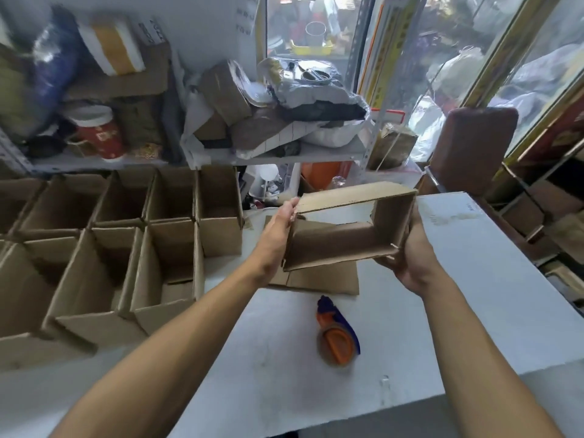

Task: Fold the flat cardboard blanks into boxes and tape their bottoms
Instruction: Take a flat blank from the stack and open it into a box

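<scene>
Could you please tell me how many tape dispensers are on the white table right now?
1. The orange and blue tape dispenser lies on the white table, nearer the person than the flat cardboard blanks and untouched by either hand. Others may be hidden.

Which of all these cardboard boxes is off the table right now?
The box held between the left hand and right hand, over the flat blanks. The finished boxes stand in rows at left.
</scene>
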